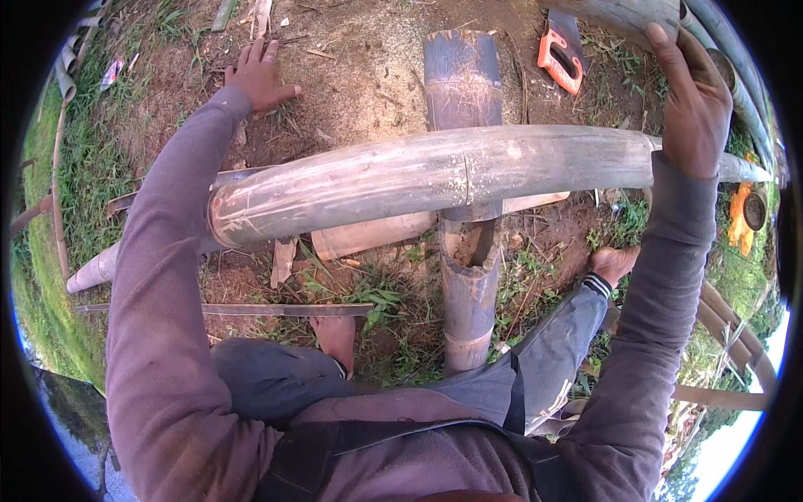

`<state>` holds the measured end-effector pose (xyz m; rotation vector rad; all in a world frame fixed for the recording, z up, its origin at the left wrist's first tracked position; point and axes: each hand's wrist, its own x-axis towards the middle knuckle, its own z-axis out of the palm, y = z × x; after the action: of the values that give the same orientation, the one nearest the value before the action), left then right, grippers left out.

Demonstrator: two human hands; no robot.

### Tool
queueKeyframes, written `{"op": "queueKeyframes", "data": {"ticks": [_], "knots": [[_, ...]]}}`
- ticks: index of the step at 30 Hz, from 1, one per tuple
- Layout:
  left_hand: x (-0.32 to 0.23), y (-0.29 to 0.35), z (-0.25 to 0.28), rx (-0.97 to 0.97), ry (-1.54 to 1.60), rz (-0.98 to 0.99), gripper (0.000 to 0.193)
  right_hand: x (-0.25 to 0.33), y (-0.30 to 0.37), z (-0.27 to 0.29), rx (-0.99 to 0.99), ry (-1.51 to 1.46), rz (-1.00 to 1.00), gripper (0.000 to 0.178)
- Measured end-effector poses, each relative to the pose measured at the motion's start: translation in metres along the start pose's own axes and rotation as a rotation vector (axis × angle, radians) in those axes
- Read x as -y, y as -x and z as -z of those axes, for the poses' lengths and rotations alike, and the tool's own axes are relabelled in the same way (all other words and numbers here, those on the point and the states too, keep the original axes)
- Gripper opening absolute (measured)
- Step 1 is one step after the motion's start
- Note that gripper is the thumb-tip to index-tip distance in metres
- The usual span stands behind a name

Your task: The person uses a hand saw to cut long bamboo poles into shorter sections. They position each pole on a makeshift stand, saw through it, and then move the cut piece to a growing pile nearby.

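Note:
My left hand (pixel 261 79) reaches out over the bare soil at the far left, fingers spread, holding nothing. At the far right my right hand (pixel 698 105) grips the end of a grey bamboo piece (pixel 623 8), thumb on one side and fingers behind it; most of that piece runs out of view. Between my arms a thick, pale bamboo pole (pixel 368 180) lies crosswise. It rests over a darker bamboo length (pixel 462 96) that runs from near to far and has a cut-out notch (pixel 468 243) on its near part.
A handsaw with an orange handle (pixel 560 63) lies at the far right. Near my left foot is a long flat blade or strip (pixel 288 309). A split bamboo piece (pixel 372 234) lies under the pole. An orange-yellow object (pixel 743 219) and more bamboo poles (pixel 740 79) are at right.

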<state>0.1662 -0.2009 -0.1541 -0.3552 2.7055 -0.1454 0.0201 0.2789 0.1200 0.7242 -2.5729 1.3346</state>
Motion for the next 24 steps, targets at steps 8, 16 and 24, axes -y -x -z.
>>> {"op": "queueKeyframes", "data": {"ticks": [8, 16, 24], "knots": [[0.005, 0.178, 0.128, -0.66, 0.617, -0.14, 0.043, 0.021, 0.293, 0.029, -0.551, -1.089, -0.705, 0.041], [-0.044, 0.359, -0.003, -0.267, 0.75, -0.385, 0.021, -0.023, 0.457, -0.009, -0.533, -1.143, -1.103, 0.032], [-0.108, 0.338, -0.035, -0.006, 0.869, -0.411, 0.034, -0.116, 0.473, -0.045, -0.654, -1.008, -1.316, 0.031]]}}
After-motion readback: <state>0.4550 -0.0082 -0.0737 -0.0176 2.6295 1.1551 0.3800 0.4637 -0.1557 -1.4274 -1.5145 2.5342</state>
